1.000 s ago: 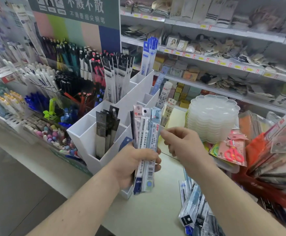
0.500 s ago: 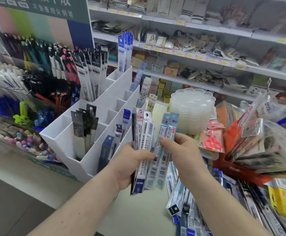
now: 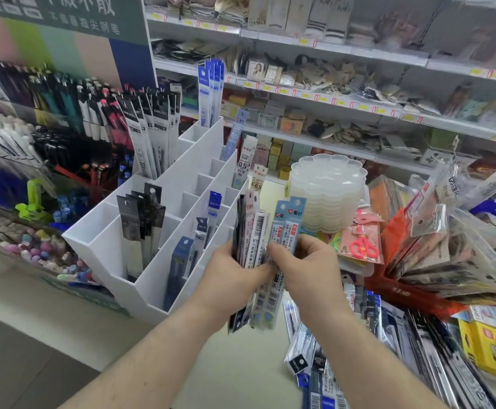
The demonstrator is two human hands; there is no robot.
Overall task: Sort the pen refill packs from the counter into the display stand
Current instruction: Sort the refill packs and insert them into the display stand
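Observation:
My left hand [image 3: 226,278] grips a bunch of pen refill packs [image 3: 254,231] upright over the counter, just right of the white display stand [image 3: 99,246]. My right hand [image 3: 305,267] pinches two light-blue refill packs [image 3: 288,222] at the right side of that bunch, their bottoms still among the others. The stand's tiered compartments hold black packs [image 3: 143,214], dark-blue packs [image 3: 182,255] and taller packs [image 3: 211,90] at the back. More loose refill packs [image 3: 314,349] lie on the counter below my right forearm.
A stack of clear scalloped trays [image 3: 329,187] stands behind my hands, pink scissors in a packet [image 3: 362,246] beside it. A red bin of bagged goods [image 3: 435,261] fills the right. Pen racks [image 3: 49,119] stand to the left, shelves [image 3: 329,98] behind.
My right hand came to the bunch, took hold of two light-blue packs and drew them slightly right and up. The view has shifted right and closer.

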